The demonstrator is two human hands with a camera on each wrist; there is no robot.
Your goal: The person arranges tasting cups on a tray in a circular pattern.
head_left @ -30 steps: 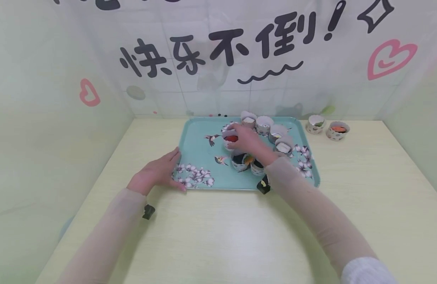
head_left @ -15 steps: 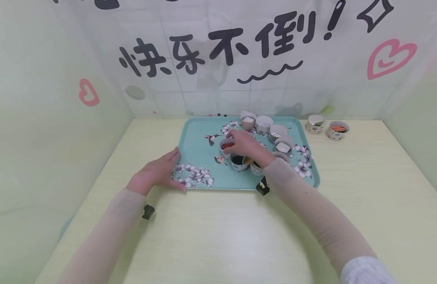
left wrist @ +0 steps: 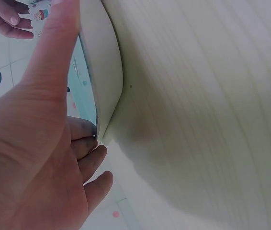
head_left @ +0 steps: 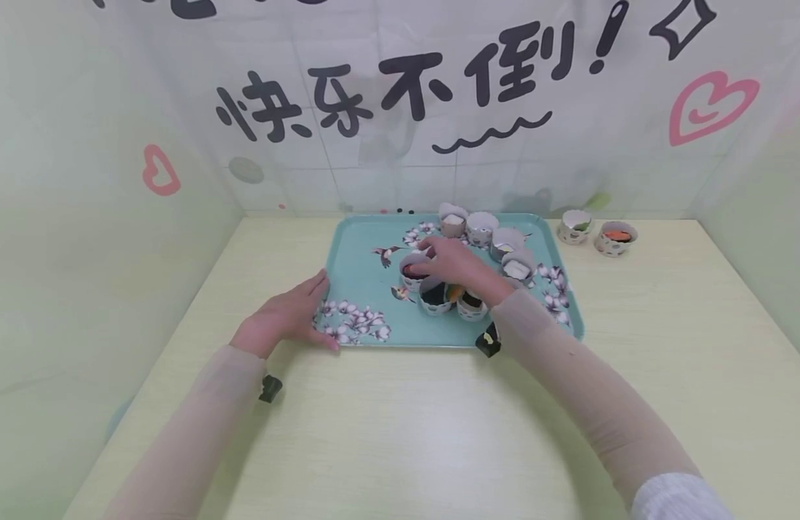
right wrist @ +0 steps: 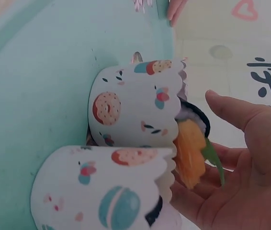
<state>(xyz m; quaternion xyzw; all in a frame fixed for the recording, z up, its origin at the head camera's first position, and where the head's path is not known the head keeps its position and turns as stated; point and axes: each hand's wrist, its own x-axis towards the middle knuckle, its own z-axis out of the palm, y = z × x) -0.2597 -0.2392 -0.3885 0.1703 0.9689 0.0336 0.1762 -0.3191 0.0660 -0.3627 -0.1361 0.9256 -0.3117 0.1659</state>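
My left hand point(head_left: 289, 312) rests at the front left corner of a turquoise flowered tray point(head_left: 357, 249), fingers along the left side and thumb along the front edge. In the left wrist view, the fingertips point(left wrist: 93, 160) meet the tray's edge. My right hand point(head_left: 455, 261) hovers at the rim of a paper baking cup with red contents point(head_left: 411, 280). In the right wrist view, its thumb point(right wrist: 231, 108) stands apart from the fingers, which are partly hidden behind printed paper cups point(right wrist: 130, 103). One cup holds an orange piece point(right wrist: 189, 153) with dark wrap and green leaf.
A curved row of paper cups, one with white contents point(head_left: 517, 269), stands along the tray's back right. Two more cups, one with green point(head_left: 574, 230) and one with orange contents point(head_left: 616, 240), stand on the pale table point(head_left: 387, 426) right of the tray. A printed wall covering rises behind.
My right hand has shifted the red-filled cup left and toward the front, beside the dark-filled one, then drawn back slightly right. The left hand stays at the tray corner.
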